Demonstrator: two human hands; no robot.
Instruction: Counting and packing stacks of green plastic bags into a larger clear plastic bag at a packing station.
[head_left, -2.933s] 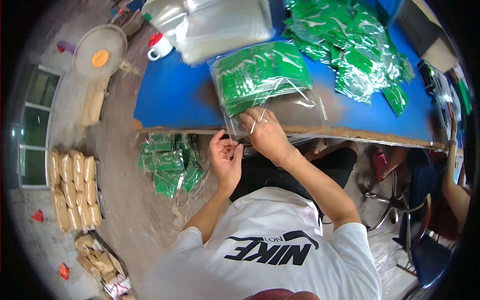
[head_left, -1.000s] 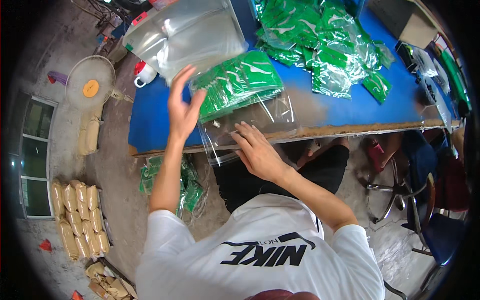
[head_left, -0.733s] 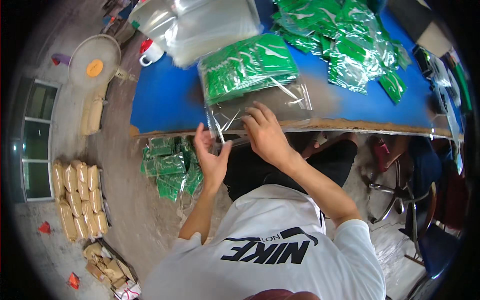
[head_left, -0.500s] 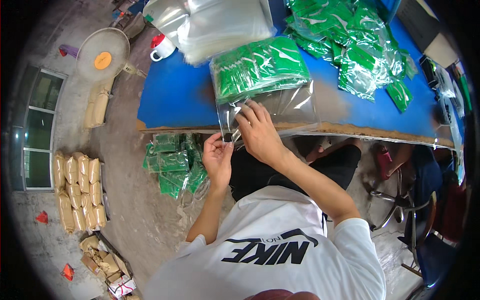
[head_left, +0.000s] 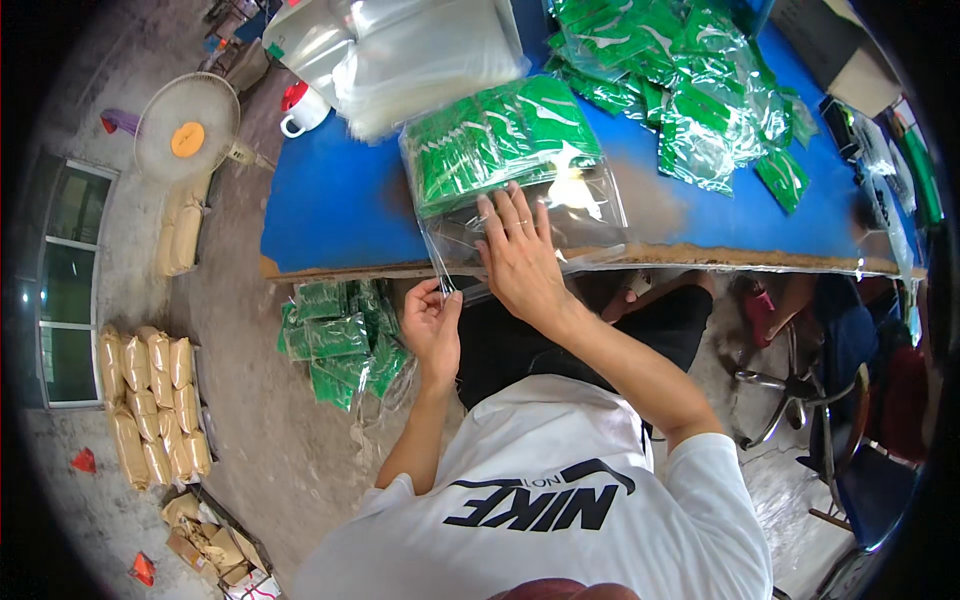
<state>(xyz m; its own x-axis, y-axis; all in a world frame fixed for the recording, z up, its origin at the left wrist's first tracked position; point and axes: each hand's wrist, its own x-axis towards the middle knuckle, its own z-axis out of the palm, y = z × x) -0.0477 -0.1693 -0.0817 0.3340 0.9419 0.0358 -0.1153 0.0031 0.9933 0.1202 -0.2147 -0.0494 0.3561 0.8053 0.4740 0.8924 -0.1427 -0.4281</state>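
A clear plastic bag (head_left: 560, 215) packed with green sachets (head_left: 505, 140) lies on the blue table (head_left: 330, 200), its open end hanging over the near edge. My right hand (head_left: 520, 260) lies flat on the bag's clear lower part, fingers spread. My left hand (head_left: 432, 322) is just below the table edge and pinches the bag's left open corner between thumb and fingers.
A stack of empty clear bags (head_left: 420, 55) and a white mug with a red lid (head_left: 300, 108) sit at the table's far left. Loose green sachet packs (head_left: 690, 90) cover the far right. On the floor lie filled green bags (head_left: 340, 335), a fan (head_left: 188, 128) and tan packets (head_left: 150, 400).
My left hand came down from the table top to below its edge and took hold of the bag's open corner. My right hand stayed pressed on the bag.
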